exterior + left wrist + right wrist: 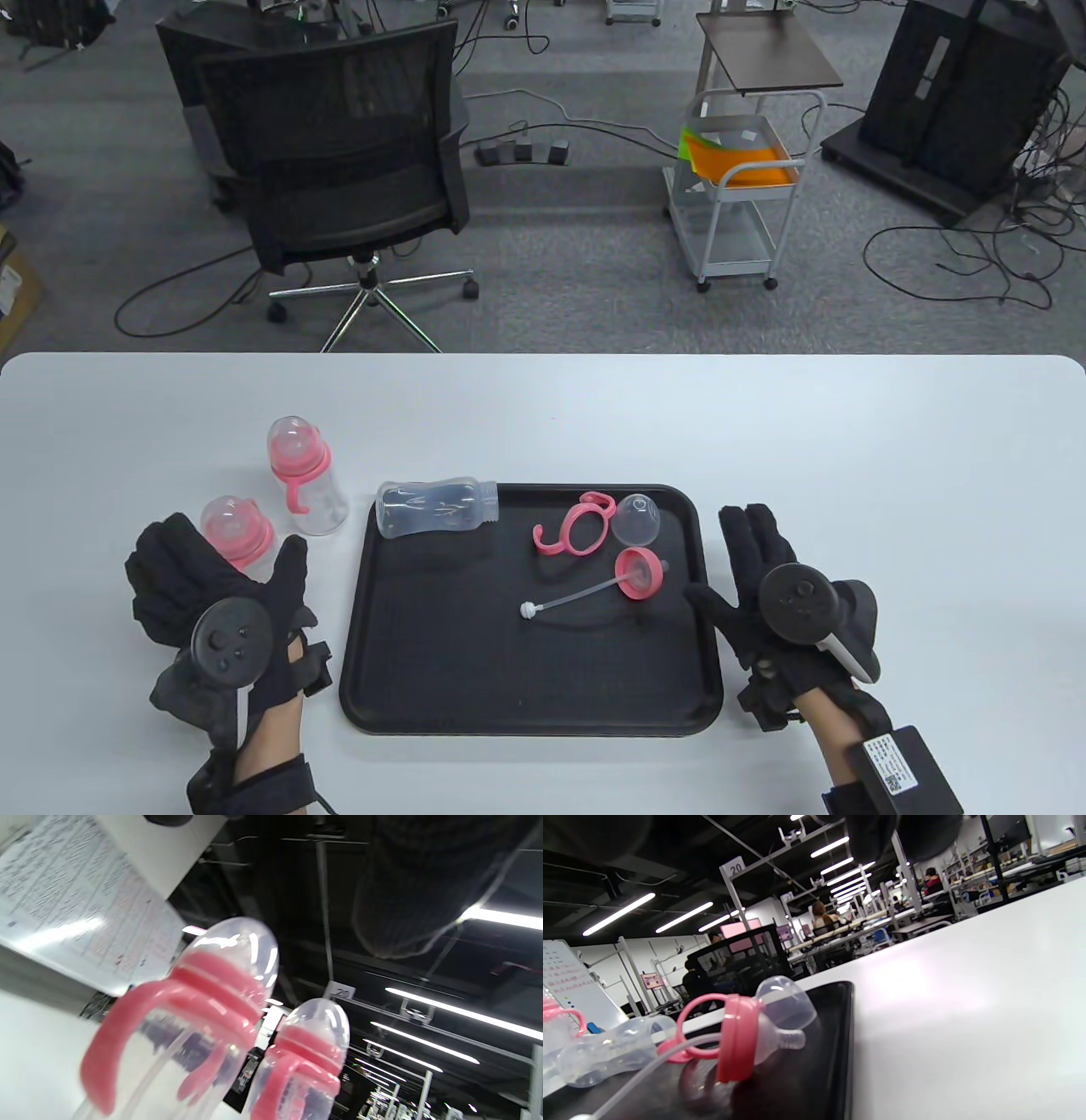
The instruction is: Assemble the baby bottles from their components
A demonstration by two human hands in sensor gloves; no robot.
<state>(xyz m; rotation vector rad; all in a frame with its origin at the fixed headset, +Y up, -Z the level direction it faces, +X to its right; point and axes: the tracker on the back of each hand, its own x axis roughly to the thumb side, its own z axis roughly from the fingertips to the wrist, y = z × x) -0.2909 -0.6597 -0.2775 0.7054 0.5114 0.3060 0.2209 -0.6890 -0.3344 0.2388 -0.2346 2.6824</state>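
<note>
Two assembled bottles point(307, 477) left of tray point(441, 671) — loose bottle body point(437, 507), handle ring point(573, 526), cap point(637, 519) inside

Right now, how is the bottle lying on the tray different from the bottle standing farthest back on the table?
The tray bottle lies on its side; the far bottle stands upright. The tray bottle has an open neck with no cap; the far bottle wears a pink collar, a pink handle and a clear dome. The tray bottle rests on the black tray; the far bottle stands on the white table. Both bodies are clear.
</note>
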